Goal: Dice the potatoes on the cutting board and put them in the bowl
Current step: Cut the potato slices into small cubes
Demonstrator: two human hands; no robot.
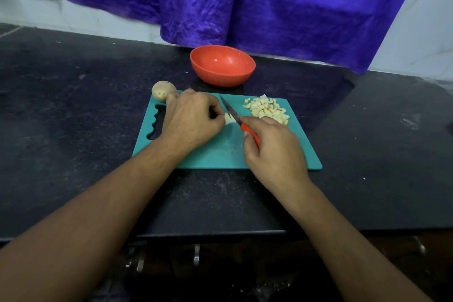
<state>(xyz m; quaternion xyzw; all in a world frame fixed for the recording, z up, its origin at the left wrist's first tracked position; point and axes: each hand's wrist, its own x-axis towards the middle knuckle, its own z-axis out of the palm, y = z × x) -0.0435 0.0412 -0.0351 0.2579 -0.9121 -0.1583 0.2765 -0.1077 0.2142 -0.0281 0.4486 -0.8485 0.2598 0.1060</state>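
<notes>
**Mid-cut on the board**

Your left hand [193, 117] had its fingers curled over a pale potato piece [228, 119], pinning it to the teal cutting board [220, 152]. Your right hand [272, 147] gripped the orange-handled knife [239, 119], blade angled across the piece just beside your left fingertips. The diced pile [268, 109] sat past your right hand, toward the board's far right corner. One whole potato [161, 91] lay at the far left corner, behind your left hand. The orange bowl [221, 66] stood beyond the board on the dark counter [73, 105].
</notes>
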